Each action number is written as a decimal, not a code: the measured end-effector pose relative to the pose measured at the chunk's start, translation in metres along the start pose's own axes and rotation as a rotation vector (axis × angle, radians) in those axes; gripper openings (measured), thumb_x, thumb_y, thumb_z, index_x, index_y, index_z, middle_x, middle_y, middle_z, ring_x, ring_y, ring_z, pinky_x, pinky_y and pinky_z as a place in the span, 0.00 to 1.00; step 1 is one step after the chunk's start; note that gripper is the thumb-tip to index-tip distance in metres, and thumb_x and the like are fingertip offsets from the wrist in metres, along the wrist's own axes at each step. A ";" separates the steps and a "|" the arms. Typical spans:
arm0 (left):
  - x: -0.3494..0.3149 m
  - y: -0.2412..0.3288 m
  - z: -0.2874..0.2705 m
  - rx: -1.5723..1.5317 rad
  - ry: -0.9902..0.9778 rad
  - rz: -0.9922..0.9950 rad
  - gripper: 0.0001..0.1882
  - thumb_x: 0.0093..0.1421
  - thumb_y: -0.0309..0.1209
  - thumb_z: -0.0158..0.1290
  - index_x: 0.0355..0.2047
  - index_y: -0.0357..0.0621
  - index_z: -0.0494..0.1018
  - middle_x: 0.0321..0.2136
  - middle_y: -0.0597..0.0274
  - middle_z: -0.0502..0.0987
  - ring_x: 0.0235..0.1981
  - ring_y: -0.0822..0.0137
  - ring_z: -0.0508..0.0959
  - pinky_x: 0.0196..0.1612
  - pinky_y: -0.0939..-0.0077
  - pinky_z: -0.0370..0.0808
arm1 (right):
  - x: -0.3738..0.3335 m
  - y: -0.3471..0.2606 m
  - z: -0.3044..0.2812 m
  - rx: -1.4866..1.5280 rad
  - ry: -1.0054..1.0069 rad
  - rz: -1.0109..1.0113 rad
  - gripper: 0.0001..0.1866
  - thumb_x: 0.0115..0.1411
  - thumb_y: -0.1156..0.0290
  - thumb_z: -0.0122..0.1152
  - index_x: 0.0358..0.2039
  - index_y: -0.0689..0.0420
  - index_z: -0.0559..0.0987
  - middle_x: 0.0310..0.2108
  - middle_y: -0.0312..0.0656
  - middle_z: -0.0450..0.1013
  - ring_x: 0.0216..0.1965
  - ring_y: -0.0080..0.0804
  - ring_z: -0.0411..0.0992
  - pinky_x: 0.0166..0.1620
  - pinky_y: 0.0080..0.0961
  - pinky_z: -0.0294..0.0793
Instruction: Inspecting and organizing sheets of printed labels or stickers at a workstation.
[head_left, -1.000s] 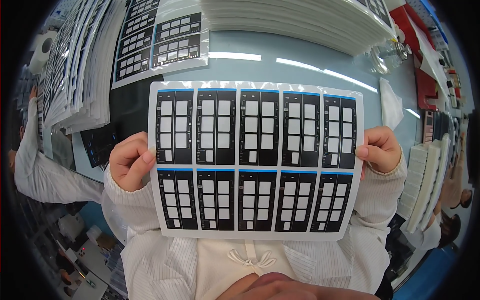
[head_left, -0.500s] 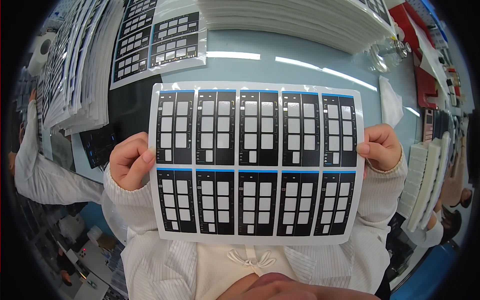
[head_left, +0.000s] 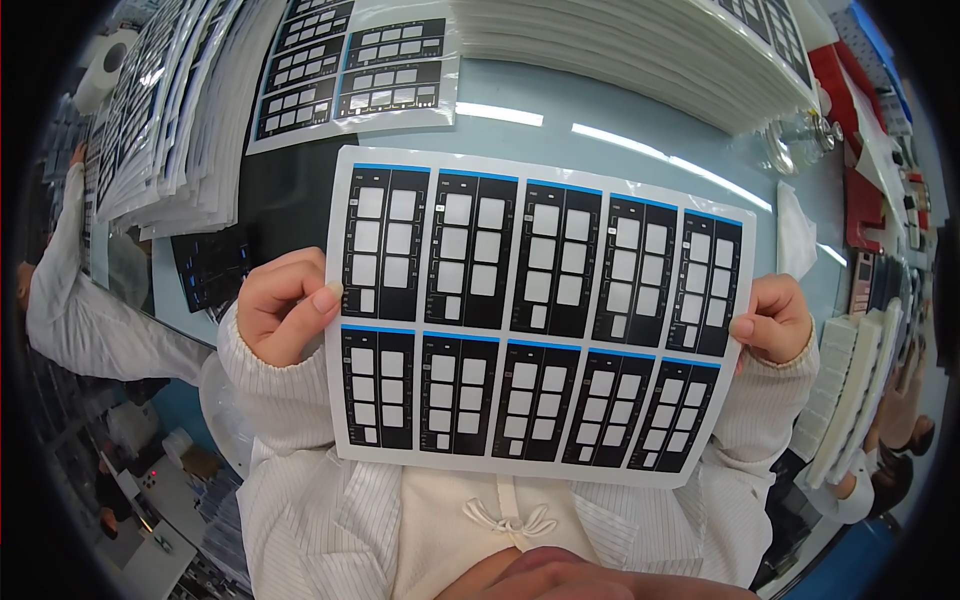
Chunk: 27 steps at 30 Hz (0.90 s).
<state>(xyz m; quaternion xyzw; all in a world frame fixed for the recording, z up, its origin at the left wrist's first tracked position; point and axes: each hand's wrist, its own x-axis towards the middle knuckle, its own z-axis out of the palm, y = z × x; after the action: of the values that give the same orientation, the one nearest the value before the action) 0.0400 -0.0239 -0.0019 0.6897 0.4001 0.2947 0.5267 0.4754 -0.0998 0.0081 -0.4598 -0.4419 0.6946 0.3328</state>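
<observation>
A white printed sheet [head_left: 540,337] is held up in front of me, tilted so its right side sits lower. Two rows of black panels with white rectangles and blue top strips cover it. My left hand [head_left: 288,305] pinches its left edge, thumb on the face. My right hand [head_left: 775,318] grips the right edge the same way, with the fingers mostly hidden behind. Beyond the sheet, a similar printed sheet [head_left: 395,105] lies on the blue-grey table [head_left: 560,110].
Tall stacks of sheets stand at the far left [head_left: 170,150] and far middle [head_left: 620,60]. A glass bottle [head_left: 795,140] with a metal top and a white wipe [head_left: 797,235] are at the right, near a red object [head_left: 862,205]. Other people [head_left: 95,290] sit at both sides.
The sheet has shifted slightly right and turned clockwise, its left side rising and its right side dropping. Both hands keep their hold. The view has shifted a little too.
</observation>
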 end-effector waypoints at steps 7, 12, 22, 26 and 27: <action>-0.001 0.002 -0.002 0.002 0.004 0.000 0.12 0.52 0.27 0.50 0.16 0.34 0.66 0.16 0.62 0.66 0.17 0.74 0.63 0.22 0.80 0.59 | 0.002 -0.004 0.003 0.014 0.017 0.007 0.12 0.53 0.73 0.56 0.17 0.67 0.73 0.15 0.47 0.72 0.11 0.27 0.69 0.13 0.19 0.66; 0.002 0.001 0.000 -0.015 -0.015 0.036 0.11 0.52 0.27 0.51 0.15 0.34 0.67 0.16 0.62 0.67 0.17 0.73 0.64 0.22 0.81 0.59 | 0.002 -0.003 0.003 0.006 0.002 -0.022 0.11 0.53 0.73 0.56 0.18 0.66 0.73 0.15 0.47 0.72 0.11 0.27 0.68 0.13 0.19 0.66; 0.001 0.000 -0.002 0.017 -0.017 0.037 0.12 0.51 0.27 0.51 0.15 0.34 0.66 0.15 0.62 0.66 0.17 0.73 0.63 0.21 0.80 0.58 | 0.001 0.001 0.000 0.007 0.007 -0.023 0.11 0.53 0.72 0.56 0.19 0.67 0.74 0.16 0.47 0.72 0.11 0.26 0.68 0.13 0.19 0.65; 0.001 0.003 -0.002 0.013 -0.013 0.045 0.12 0.51 0.27 0.51 0.15 0.35 0.66 0.15 0.62 0.66 0.16 0.73 0.62 0.21 0.80 0.58 | 0.001 -0.001 0.001 0.044 0.007 -0.019 0.12 0.54 0.71 0.56 0.20 0.68 0.74 0.16 0.48 0.72 0.11 0.27 0.68 0.13 0.19 0.65; 0.000 0.005 -0.003 0.019 -0.015 0.045 0.12 0.52 0.27 0.51 0.15 0.35 0.66 0.15 0.62 0.66 0.17 0.73 0.63 0.22 0.80 0.58 | 0.002 -0.002 0.001 0.042 0.015 -0.009 0.12 0.54 0.71 0.55 0.20 0.68 0.74 0.17 0.48 0.72 0.11 0.27 0.69 0.13 0.19 0.65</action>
<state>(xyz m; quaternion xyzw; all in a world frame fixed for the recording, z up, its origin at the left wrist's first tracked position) 0.0388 -0.0227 0.0036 0.7057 0.3832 0.2977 0.5163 0.4741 -0.0979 0.0099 -0.4561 -0.4266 0.6988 0.3489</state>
